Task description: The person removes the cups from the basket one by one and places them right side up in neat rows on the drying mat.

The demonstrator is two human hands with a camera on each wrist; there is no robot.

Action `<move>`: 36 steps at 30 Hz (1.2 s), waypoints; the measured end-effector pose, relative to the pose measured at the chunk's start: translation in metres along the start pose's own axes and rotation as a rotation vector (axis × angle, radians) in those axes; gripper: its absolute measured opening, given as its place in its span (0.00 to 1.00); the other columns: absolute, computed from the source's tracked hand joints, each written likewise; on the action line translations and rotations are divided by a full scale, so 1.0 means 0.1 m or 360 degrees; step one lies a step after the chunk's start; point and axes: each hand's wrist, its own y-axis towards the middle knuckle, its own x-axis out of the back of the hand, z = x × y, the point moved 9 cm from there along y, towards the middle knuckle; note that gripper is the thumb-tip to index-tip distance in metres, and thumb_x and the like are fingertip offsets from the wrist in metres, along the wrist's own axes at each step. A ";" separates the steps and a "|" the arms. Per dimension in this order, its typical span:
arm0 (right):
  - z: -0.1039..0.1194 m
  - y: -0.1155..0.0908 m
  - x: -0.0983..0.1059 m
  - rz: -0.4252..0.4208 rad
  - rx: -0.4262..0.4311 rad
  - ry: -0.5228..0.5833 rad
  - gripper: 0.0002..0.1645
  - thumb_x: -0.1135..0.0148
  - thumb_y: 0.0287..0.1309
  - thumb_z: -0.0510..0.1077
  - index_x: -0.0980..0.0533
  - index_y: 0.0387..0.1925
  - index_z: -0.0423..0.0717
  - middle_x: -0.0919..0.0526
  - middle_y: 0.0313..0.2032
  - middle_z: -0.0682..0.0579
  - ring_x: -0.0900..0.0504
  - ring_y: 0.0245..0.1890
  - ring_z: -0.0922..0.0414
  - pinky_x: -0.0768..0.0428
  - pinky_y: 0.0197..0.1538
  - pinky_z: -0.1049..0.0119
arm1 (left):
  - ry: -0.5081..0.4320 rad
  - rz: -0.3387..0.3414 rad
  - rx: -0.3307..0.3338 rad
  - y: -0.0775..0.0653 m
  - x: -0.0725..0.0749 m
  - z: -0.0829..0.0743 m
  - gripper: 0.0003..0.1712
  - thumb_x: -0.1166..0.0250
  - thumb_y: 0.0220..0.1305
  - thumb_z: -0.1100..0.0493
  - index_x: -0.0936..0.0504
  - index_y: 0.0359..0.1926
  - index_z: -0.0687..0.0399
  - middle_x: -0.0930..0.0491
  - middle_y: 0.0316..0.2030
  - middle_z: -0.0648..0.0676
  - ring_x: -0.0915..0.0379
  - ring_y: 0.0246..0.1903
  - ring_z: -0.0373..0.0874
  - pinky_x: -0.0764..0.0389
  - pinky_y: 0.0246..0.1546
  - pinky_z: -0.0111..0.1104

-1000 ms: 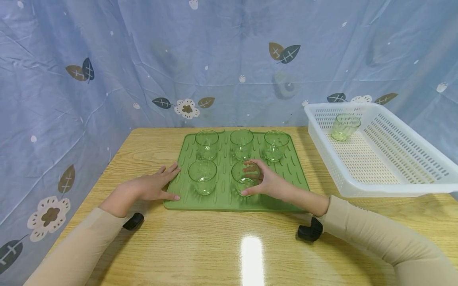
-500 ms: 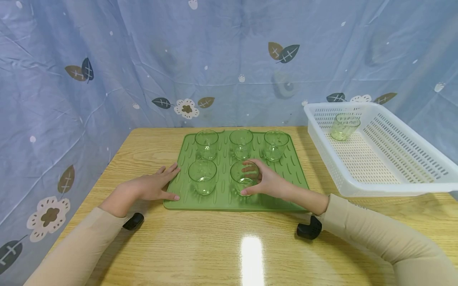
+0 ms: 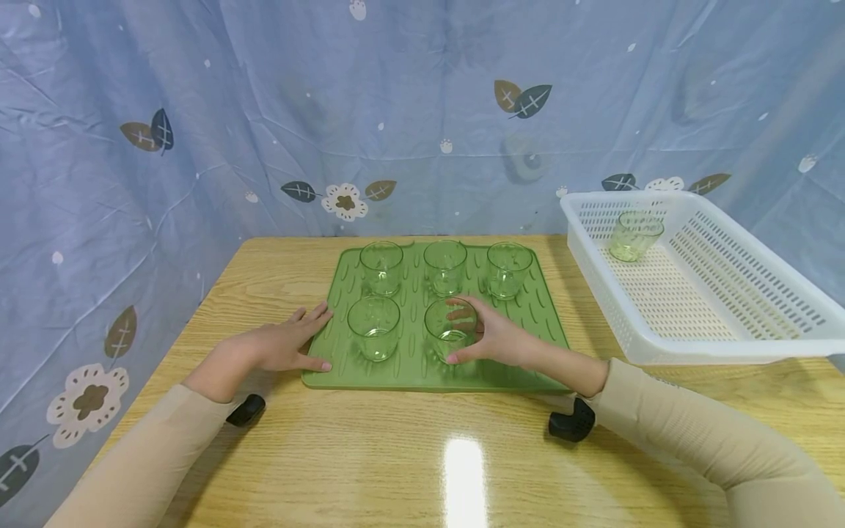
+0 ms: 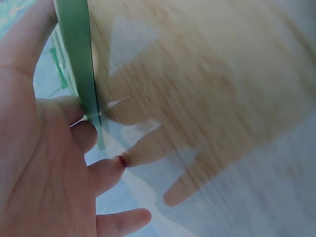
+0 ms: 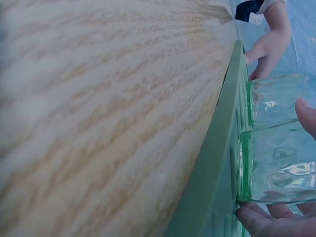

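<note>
My right hand [image 3: 491, 334] grips a clear green-tinted drinking glass [image 3: 439, 339], thumb at its near side and fingers round the back. The glass stands upright at the front middle of a green ridged mat [image 3: 412, 374]. In the right wrist view its base, by the mat, shows beside the fingers [image 5: 261, 219]. Just left stands a matching glass [image 3: 373, 330]; three more, such as the back left glass [image 3: 382, 271], line the mat's rear. My left hand [image 3: 284, 345] rests spread at the mat's left edge, fingertips on it, holding nothing.
A white perforated plastic basket [image 3: 719, 345] stands on the wooden table [image 3: 356, 455] at right, with one more glass [image 3: 634, 238] in its far left corner. A blue patterned cloth [image 3: 422, 110] hangs behind and along the left side.
The glass in my right hand has shifted very slightly left, hand and all. My left hand stays where it was at the mat's edge.
</note>
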 end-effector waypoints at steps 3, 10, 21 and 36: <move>-0.01 -0.02 0.02 0.0011 -0.0004 -0.0042 0.62 0.21 0.53 0.37 0.52 0.79 0.37 0.37 0.72 0.31 0.35 0.71 0.35 0.36 0.72 0.44 | -0.0003 -0.0004 0.0000 0.00 0.00 0.00 0.61 0.38 0.67 0.30 0.57 0.82 0.61 0.67 0.81 0.63 0.69 0.76 0.72 0.52 0.65 0.75; 0.01 -0.08 0.12 -0.0011 0.0016 -0.0122 0.62 0.20 0.52 0.38 0.50 0.79 0.39 0.35 0.70 0.32 0.33 0.69 0.34 0.39 0.74 0.43 | -0.0011 -0.0005 0.0006 -0.01 0.00 0.00 0.61 0.38 0.67 0.30 0.57 0.82 0.60 0.67 0.81 0.63 0.69 0.76 0.72 0.51 0.64 0.75; 0.03 -0.25 0.33 -0.0041 0.0037 -0.0141 0.61 0.22 0.54 0.37 0.51 0.79 0.37 0.40 0.73 0.31 0.39 0.72 0.32 0.41 0.74 0.42 | -0.0010 -0.0005 -0.0004 -0.01 0.00 -0.01 0.61 0.38 0.67 0.30 0.57 0.82 0.61 0.67 0.81 0.63 0.69 0.76 0.73 0.50 0.64 0.75; 0.51 -0.45 0.59 -0.0025 0.0289 -0.0380 0.53 0.25 0.55 0.31 0.46 0.75 0.31 0.37 0.71 0.32 0.36 0.71 0.32 0.40 0.73 0.41 | -0.0011 0.0007 0.0001 -0.01 0.01 -0.03 0.61 0.38 0.68 0.30 0.57 0.82 0.61 0.68 0.81 0.63 0.69 0.76 0.73 0.48 0.63 0.75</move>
